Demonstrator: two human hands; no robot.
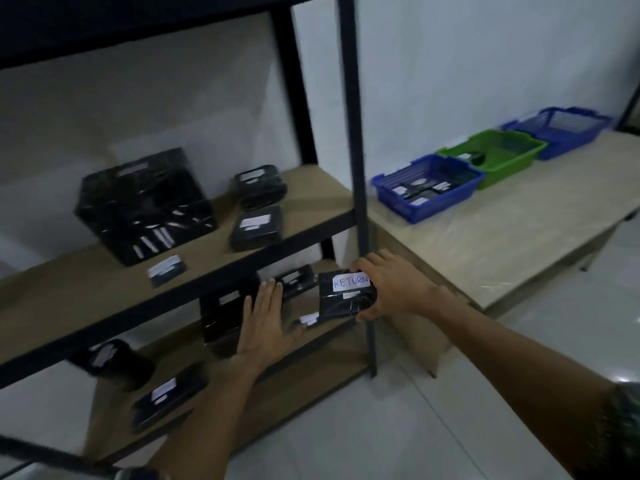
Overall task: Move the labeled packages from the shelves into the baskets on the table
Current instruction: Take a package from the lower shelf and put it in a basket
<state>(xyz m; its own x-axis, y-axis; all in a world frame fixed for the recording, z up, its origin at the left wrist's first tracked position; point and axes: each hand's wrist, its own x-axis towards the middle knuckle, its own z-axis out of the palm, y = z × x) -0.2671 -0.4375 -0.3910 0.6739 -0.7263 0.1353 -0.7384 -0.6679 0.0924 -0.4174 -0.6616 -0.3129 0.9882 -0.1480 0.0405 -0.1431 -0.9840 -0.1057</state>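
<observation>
Right hand (388,289) clamps around a black package (341,296) with a white RETURN label (350,282), holding it at the lower shelf's (298,372) right end, beside the dark upright post (356,168). Left hand (263,318) is spread flat, fingers open, gripping nothing, over other black packages. Far right, three baskets line the table (485,244): blue basket (427,187), green basket (493,155), another blue.

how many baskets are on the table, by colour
blue baskets: 2, nearest and farthest
green basket: 1
total: 3
</observation>
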